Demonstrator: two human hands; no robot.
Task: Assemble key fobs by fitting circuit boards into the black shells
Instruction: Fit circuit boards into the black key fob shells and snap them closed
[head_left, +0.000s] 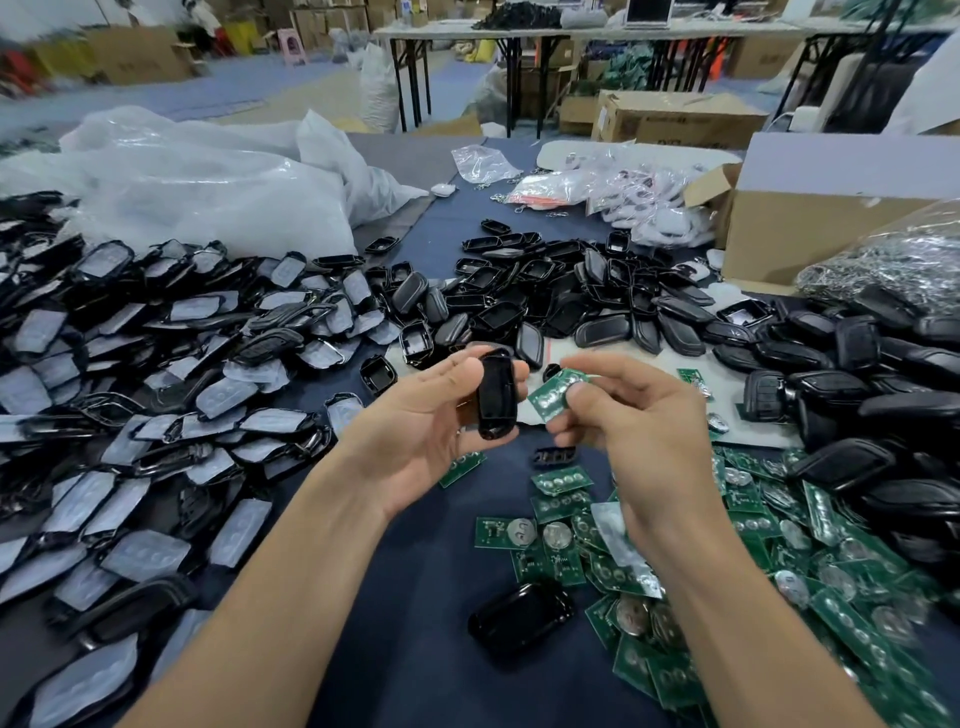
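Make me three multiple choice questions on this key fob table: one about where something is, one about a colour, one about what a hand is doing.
1. The loose pile of circuit boards lies: A) at the person's left B) at the person's right C) on the floor.
2. The board pinched by the right hand is: A) blue B) green C) red.
3. The left hand: A) makes an empty fist B) hangs idle C) holds a black shell.
Answers: B, the boards spread beside the right forearm; B, its face is green; C, it grips the shell.
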